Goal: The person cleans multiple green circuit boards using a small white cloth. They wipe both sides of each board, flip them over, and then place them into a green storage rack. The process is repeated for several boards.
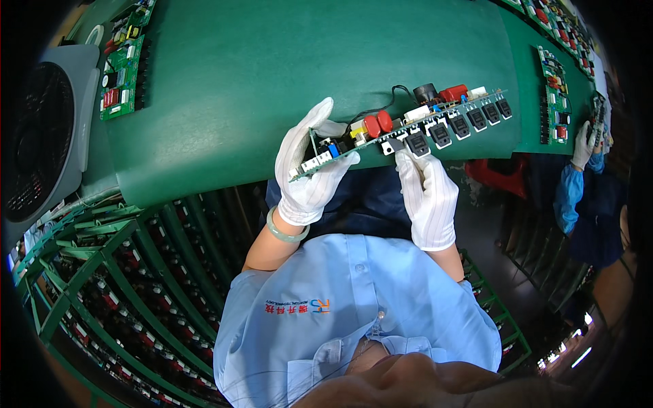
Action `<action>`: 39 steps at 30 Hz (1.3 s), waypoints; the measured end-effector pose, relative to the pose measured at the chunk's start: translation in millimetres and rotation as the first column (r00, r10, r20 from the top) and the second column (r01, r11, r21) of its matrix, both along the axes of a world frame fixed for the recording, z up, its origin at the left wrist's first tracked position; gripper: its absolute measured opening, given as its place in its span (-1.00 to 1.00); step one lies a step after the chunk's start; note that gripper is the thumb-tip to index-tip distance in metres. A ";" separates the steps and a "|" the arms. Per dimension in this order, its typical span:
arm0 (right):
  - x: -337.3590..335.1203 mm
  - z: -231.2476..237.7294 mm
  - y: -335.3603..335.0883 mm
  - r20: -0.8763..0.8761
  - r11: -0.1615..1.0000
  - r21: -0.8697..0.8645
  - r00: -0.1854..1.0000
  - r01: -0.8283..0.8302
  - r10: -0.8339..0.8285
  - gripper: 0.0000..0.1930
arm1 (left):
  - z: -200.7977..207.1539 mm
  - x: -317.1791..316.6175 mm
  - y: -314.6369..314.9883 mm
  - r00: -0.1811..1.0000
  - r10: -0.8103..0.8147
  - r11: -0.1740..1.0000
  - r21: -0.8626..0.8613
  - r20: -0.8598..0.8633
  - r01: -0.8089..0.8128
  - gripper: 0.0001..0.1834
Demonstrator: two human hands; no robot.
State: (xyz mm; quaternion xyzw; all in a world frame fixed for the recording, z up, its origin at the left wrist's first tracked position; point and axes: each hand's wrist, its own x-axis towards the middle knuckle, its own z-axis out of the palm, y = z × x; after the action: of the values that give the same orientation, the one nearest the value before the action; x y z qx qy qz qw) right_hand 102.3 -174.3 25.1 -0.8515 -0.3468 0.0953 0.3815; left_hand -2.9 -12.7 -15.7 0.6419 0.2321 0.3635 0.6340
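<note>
A long green circuit board [401, 129] is tilted up over the near edge of the green work table. Along its front edge runs a row of black transistors with white pads; red, yellow and white parts and a black cable stand on its far side. My left hand [306, 163], in a white striped glove, grips the board's left end, thumb in front and fingers behind. My right hand [428, 197], gloved too, has its fingertips pinched at the leftmost transistor [393, 145]; whether it holds that small part or only presses it, I cannot make out.
A grey fan [81, 102] stands at the left beside another circuit board [122, 78]. More boards [558, 95] lie at the right, where a co-worker's gloved hand [583, 146] holds something. Green racks [136, 251] filled with boards stand below the table.
</note>
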 end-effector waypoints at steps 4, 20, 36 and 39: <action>2.4 -0.5 -0.3 0.035 1.000 -0.028 0.999 -0.001 0.002 -0.91 | 0.3 -0.1 0.1 1.000 0.015 0.999 0.031 -0.016 -0.015 -0.30; 30.3 2.3 -28.6 -0.687 0.728 0.573 0.705 0.376 0.176 -0.70 | 28.4 5.4 24.3 0.999 0.047 0.909 -0.414 -0.026 -0.053 -0.51; 138.2 -11.2 40.4 -0.758 0.830 0.506 0.579 0.233 0.299 -0.51 | 45.1 19.7 108.1 0.983 -0.175 0.819 -0.562 -0.049 0.118 -0.67; 142.6 -15.6 40.1 -0.787 0.847 0.474 0.546 0.240 0.285 -0.51 | 43.1 15.9 110.1 0.975 -0.219 0.795 -0.573 0.032 0.197 -0.60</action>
State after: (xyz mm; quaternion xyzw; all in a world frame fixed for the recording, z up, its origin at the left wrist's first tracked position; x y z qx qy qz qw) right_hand 244.9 -134.2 9.5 -0.5556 -0.1458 0.3944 0.7173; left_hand 13.0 97.3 27.4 0.4496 0.2699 0.1934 0.8292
